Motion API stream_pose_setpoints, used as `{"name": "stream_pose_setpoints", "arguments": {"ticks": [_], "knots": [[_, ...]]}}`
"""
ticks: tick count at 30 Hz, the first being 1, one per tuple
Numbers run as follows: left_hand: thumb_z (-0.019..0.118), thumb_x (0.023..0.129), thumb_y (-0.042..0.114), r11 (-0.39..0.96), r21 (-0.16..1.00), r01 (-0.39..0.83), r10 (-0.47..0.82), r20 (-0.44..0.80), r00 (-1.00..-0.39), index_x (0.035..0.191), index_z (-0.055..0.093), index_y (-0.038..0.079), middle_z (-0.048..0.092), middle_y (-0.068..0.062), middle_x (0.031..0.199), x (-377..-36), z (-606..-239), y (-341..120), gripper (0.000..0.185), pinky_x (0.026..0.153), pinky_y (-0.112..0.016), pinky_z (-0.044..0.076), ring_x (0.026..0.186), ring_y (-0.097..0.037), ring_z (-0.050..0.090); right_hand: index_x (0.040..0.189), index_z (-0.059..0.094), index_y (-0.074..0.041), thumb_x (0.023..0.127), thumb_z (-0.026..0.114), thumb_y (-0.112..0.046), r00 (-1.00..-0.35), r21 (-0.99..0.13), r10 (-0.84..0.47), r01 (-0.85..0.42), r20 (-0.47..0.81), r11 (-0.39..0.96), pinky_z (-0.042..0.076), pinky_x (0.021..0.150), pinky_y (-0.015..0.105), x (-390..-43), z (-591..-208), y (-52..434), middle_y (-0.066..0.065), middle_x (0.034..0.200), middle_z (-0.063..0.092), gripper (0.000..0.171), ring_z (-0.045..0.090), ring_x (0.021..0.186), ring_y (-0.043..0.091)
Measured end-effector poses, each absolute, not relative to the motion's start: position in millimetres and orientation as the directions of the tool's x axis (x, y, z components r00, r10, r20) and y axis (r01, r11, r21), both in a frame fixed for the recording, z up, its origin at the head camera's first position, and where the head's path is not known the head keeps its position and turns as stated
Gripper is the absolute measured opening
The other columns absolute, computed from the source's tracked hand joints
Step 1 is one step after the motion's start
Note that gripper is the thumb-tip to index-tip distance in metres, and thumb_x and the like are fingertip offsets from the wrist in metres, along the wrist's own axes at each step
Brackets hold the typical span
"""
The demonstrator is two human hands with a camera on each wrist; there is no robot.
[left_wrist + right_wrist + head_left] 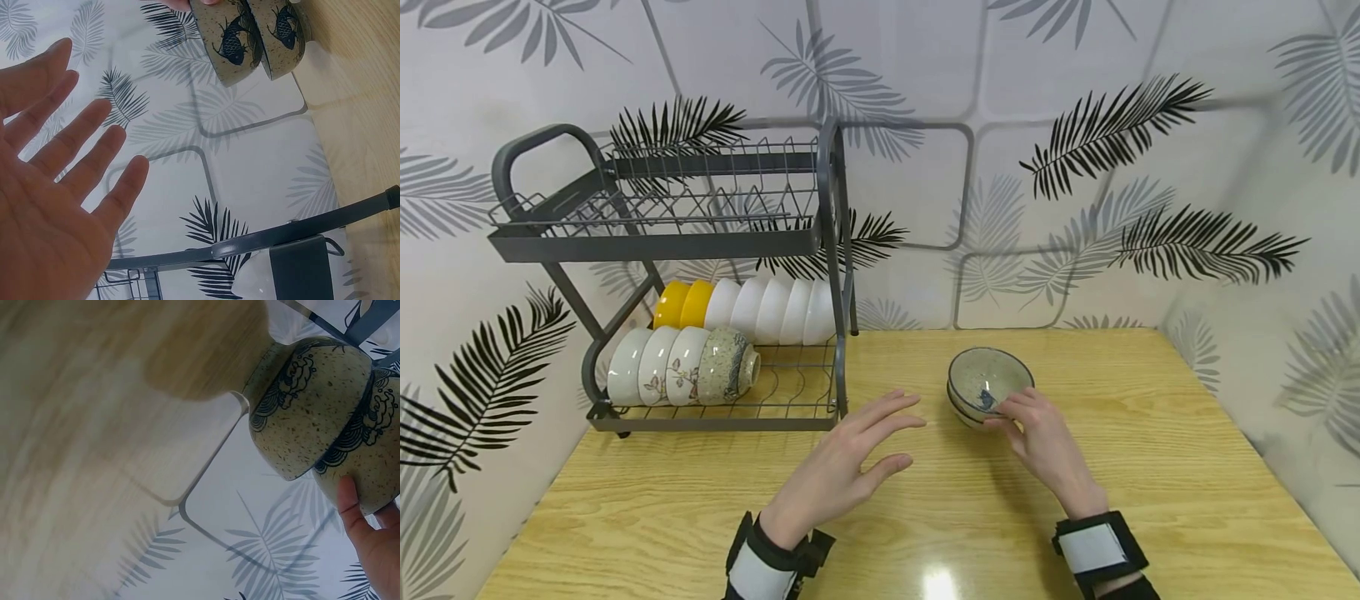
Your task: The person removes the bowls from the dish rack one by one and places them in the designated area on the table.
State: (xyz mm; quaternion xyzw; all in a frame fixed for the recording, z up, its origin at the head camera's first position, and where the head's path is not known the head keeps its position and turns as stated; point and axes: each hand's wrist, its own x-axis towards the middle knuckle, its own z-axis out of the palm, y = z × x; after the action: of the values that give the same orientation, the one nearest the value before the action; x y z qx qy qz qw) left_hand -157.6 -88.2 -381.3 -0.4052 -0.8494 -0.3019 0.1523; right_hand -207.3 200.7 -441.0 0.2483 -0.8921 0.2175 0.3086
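Two speckled grey-beige bowls with dark blue drawings are stacked on the table, right of the rack. My right hand (1048, 442) pinches the near right rim of the upper bowl (1000, 371), thumb outside and fingers over the edge. Beneath it, the lower bowl (306, 403) shows its patterned side and foot in the right wrist view; from the head most of it is hidden. My left hand (842, 462) hovers between rack and bowls, palm turned toward them, fingers spread and holding nothing. The left wrist view shows its bare palm.
A dark two-tier dish rack (715, 423) stands at the left. Its lower tier holds a back row of yellow bowls (683, 305) and white bowls (771, 310), and a front row of patterned bowls (681, 367). Behind the wooden table (1157, 467) is a leaf-patterned wall.
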Motion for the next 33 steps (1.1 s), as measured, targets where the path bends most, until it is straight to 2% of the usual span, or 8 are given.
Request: {"name": "stream_pose_setpoints", "arguments": {"ticks": [4,10,17,24,33], "knots": [[0.067,0.096,0.022,0.489,0.391,0.780,0.595,0.505,-0.625,0.134,0.061,0.015,0.051,-0.008,0.153,-157.8,-382.0,-88.1,0.039,0.114,-0.053,0.043,0.147,-0.029,0.043,0.081,0.075,-0.005,0.075,0.083,-0.004,-0.719,-0.257,-0.297,-0.552,0.628,0.793,0.050,0.064,0.029,-208.1,-444.2,201.4,0.004,0.078,0.073,0.010,0.057,0.076,0.014],[0.066,0.097,0.022,0.496,0.392,0.775,0.595,0.497,-0.632,0.135,0.061,0.016,0.051,-0.006,0.154,-157.5,-382.4,-88.3,0.039,0.115,-0.052,0.043,0.147,-0.028,0.043,0.079,0.074,-0.004,0.077,0.082,-0.003,-0.728,-0.264,-0.291,-0.544,0.621,0.797,0.051,0.065,0.030,-210.3,-447.2,202.7,0.005,0.078,0.073,0.008,0.058,0.076,0.015],[0.065,0.098,0.023,0.494,0.415,0.764,0.591,0.484,-0.645,0.135,0.061,0.017,0.050,-0.004,0.154,-158.0,-383.5,-89.0,0.038,0.116,-0.052,0.042,0.148,-0.027,0.042,0.081,0.075,-0.004,0.085,0.076,-0.003,-0.777,-0.293,-0.297,-0.517,0.555,0.804,0.052,0.067,0.033,-210.7,-445.6,202.8,0.004,0.078,0.073,0.004,0.059,0.078,0.017],[0.065,0.097,0.022,0.485,0.407,0.775,0.593,0.499,-0.633,0.134,0.061,0.016,0.051,-0.006,0.153,-159.9,-383.0,-89.6,0.037,0.115,-0.052,0.043,0.147,-0.029,0.043,0.088,0.078,-0.002,0.084,0.074,0.004,-0.799,-0.297,-0.317,-0.510,0.511,0.807,0.055,0.072,0.038,-212.3,-444.4,202.5,0.005,0.083,0.075,0.009,0.063,0.082,0.020],[0.065,0.098,0.023,0.489,0.428,0.760,0.591,0.478,-0.650,0.133,0.062,0.017,0.051,-0.005,0.153,-160.3,-383.5,-90.7,0.036,0.115,-0.053,0.042,0.147,-0.029,0.043,0.095,0.078,0.000,0.084,0.073,0.007,-0.827,-0.319,-0.325,-0.495,0.460,0.808,0.057,0.083,0.045,-213.0,-442.4,200.5,0.011,0.092,0.078,0.014,0.068,0.090,0.027]]}}
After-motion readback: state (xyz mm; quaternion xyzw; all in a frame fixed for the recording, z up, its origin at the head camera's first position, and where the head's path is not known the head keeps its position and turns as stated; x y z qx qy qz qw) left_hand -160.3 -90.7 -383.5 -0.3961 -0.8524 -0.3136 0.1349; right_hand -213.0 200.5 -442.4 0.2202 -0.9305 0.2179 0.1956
